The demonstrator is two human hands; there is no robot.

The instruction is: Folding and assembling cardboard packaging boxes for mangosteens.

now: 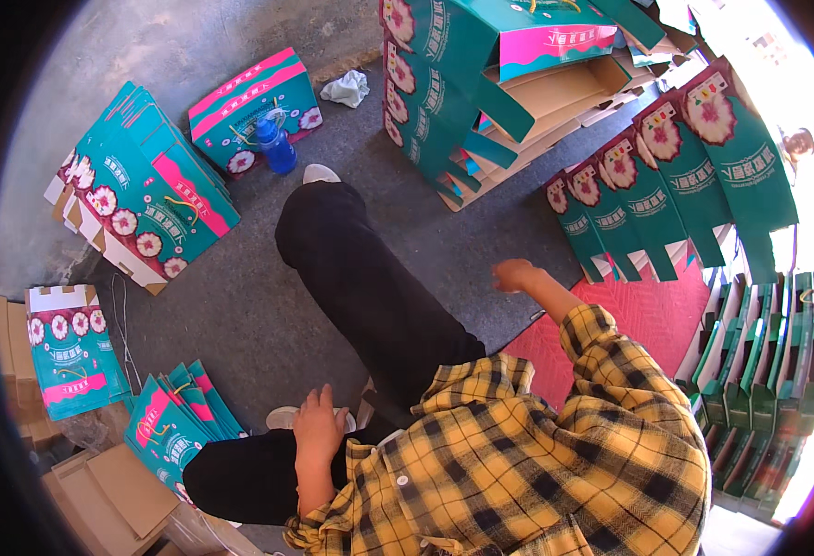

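Note:
My left hand [321,426] is open over my lap, fingers stretched and holding nothing, close to a bundle of teal and pink cartons [161,431] by my left leg. Over the dark floor on the right, my right hand [516,275] hangs in the air with its fingers bent downward and partly hidden. No object shows in it. Nearest to it stands a row of teal cartons [624,218] with pictures of round cut fruit. Beyond them rises a tall stack of teal cartons [467,83], their brown insides partly showing.
A blue bottle [277,148] stands before a teal carton [249,107], near a crumpled white cloth [346,89]. Stacked flat cartons [143,190] lie at the left. Brown cardboard [115,496] is at lower left. A red mat [652,320] and green cartons [759,371] lie right.

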